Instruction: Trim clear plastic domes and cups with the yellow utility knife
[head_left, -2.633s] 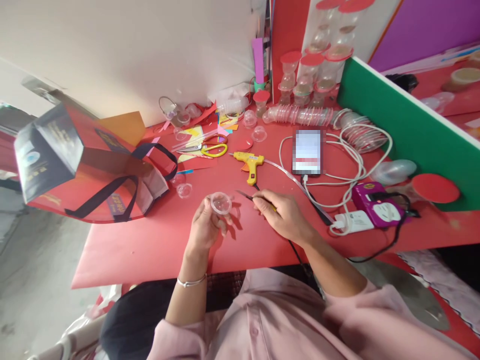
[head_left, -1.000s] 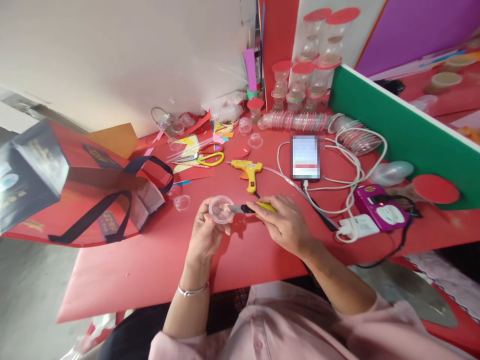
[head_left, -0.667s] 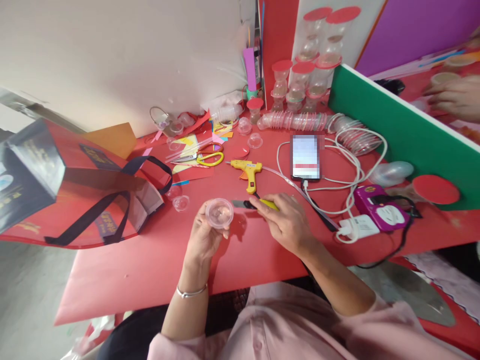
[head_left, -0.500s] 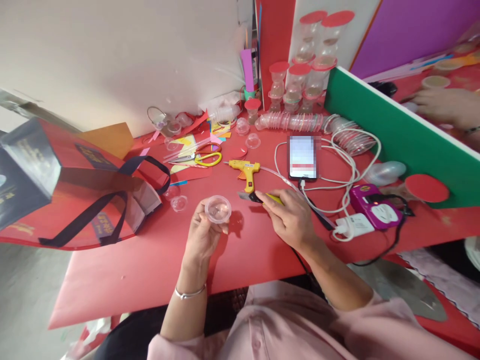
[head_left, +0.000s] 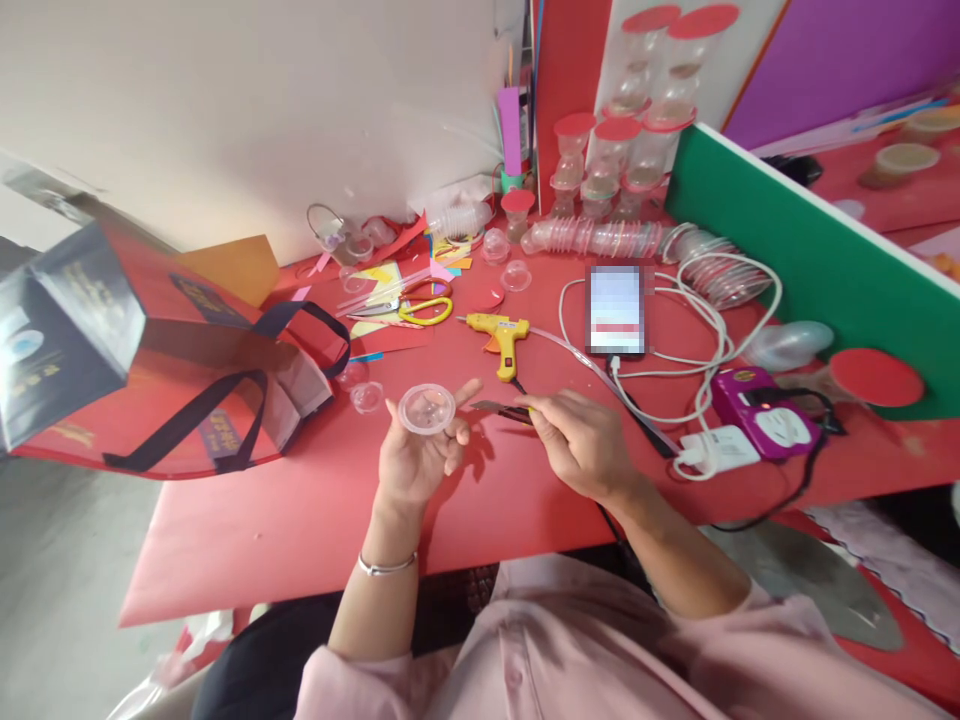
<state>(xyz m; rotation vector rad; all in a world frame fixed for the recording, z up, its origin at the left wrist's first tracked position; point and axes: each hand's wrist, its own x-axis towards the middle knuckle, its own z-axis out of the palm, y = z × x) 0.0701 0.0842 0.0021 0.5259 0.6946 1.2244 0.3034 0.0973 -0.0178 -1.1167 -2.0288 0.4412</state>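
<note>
A small clear plastic cup (head_left: 427, 410) with a round rim rests in my left hand (head_left: 415, 468), held above the red table. Thumb and fingers are around its sides, and the index finger sticks out to the right. My right hand (head_left: 589, 442) grips a utility knife (head_left: 512, 411), its blade bare and pointing left at the cup. Blade and cup are a short gap apart. Just beyond the knife lies a yellow hot glue gun (head_left: 502, 335), nozzle to the left. Most of the knife's handle is hidden in my palm.
Yellow-handled scissors (head_left: 424, 308) lie among paper scraps. A red gift bag (head_left: 187, 400) stands at left. Stacked clear cups (head_left: 592, 238), a phone (head_left: 616, 312) with white cable and a purple power socket (head_left: 765, 412) occupy the right, before a green divider (head_left: 810, 255).
My left hand has tipped the cup and stretched out its index finger. My right hand has turned the knife, its blade still left. Another person's hand beyond the divider has gone from view.
</note>
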